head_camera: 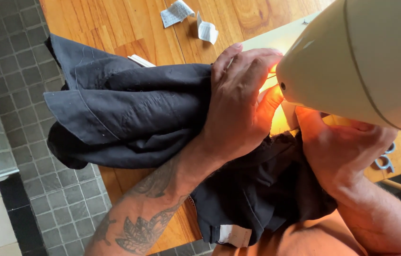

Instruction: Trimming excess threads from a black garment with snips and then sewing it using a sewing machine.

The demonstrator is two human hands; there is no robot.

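Two hands are at work here. The left hand [238, 102] lies spread, palm down, on one dark navy garment [129, 114], its fingers stretched toward the lit gap under the head of one cream sewing machine [357, 61]; the fingertips [271, 97] glow orange in the machine's lamp. The left forearm carries dark tattoos. The right hand [342, 147] sits just beside it on the other side of the lit spot, resting on the same cloth below the machine head; most of its fingers are hidden under the machine, so whether it presses flat or pinches the cloth cannot be told.

The garment lies across the desk [115, 28], bunched to the left of the left hand, where a stitched hem edge folds over and hangs past the desk edge. Another part of it drops toward the person's lap, with one white label [235, 234] at its lower edge.

Farther out, two crumpled white paper slips [176, 13] lie on the wooden desk beyond the cloth, near each other. One flat white strip [141, 60] peeks from under the cloth's upper fold. One pair of pale blue scissor handles [386, 160] shows on the desk just right of the right hand. Grey tiled floor [15, 71] lies to the left of the desk.
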